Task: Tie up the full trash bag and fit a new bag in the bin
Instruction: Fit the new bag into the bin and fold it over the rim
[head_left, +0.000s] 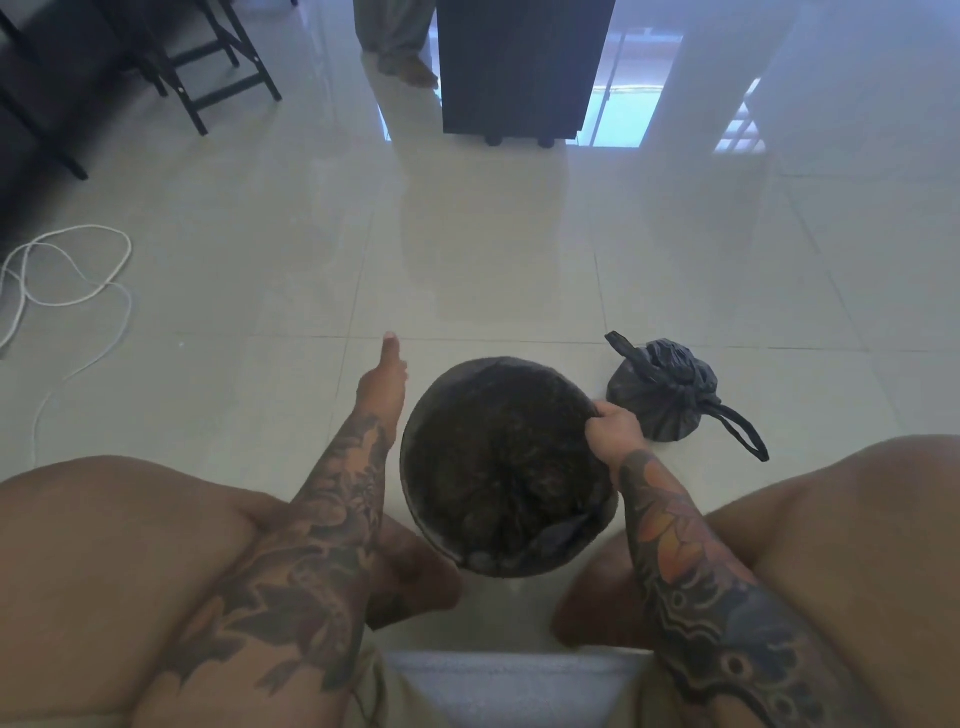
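Note:
A round bin stands on the tiled floor between my knees, lined with a dark new bag that fills its inside. My right hand pinches the bag's edge at the bin's right rim. My left hand hovers just left of the bin, fingers stretched forward and holding nothing. A tied black trash bag sits on the floor to the right of the bin, its handle loops sticking out to both sides.
A white cable lies looped on the floor at the left. Dark chair legs stand at the far left, a black cabinet at the far middle. Another person's feet are beside it.

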